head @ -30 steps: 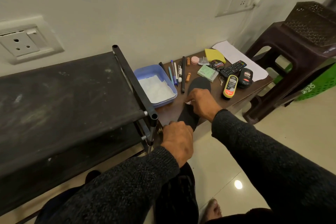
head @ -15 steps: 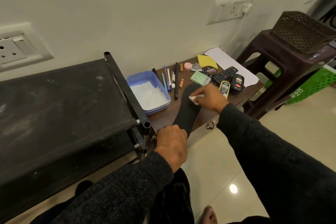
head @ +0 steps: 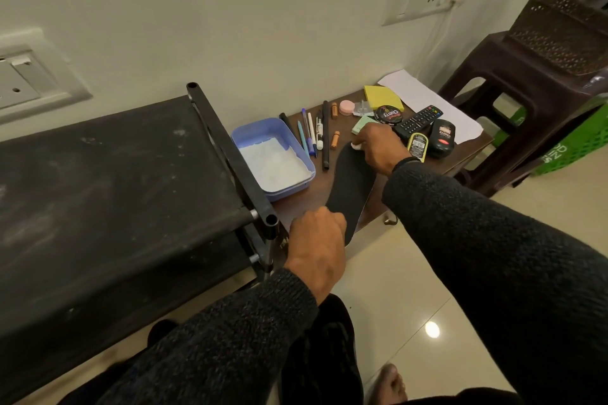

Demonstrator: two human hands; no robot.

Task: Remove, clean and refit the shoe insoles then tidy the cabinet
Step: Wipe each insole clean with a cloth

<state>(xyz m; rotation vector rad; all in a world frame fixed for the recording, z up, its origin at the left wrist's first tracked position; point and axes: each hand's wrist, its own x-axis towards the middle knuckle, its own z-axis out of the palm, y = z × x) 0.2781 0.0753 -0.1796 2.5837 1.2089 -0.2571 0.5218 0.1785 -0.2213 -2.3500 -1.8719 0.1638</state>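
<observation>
**Insole held flat on the counter, white wad at its far end**

A black insole (head: pixel 350 187) lies lengthwise on the small brown counter (head: pixel 306 204), its near end hanging over the front edge. The left hand (head: pixel 316 240) has its fingers curled down at that near end, gripping the insole at the front edge. The right hand (head: pixel 378 148) is at the far end of the insole, fingers closed round a small white wad (head: pixel 355 145) that touches the black surface.

At the left edge of the counter sits a blue tub (head: pixel 273 158) with white powder in it, right beside the black shoe rack (head: pixel 115 194). Between the tub and the insole lies a row of pens (head: pixel 311 135) and a long black stick. Toward the back right corner lie a yellow pad (head: pixel 381 97), a round polish tin (head: pixel 388 114), a remote control (head: pixel 418 118), two shoe polish bottles (head: pixel 442 137) and a sheet of white paper (head: pixel 427 102). A dark shoe (head: pixel 325 348) rests on the floor below the arms.
</observation>
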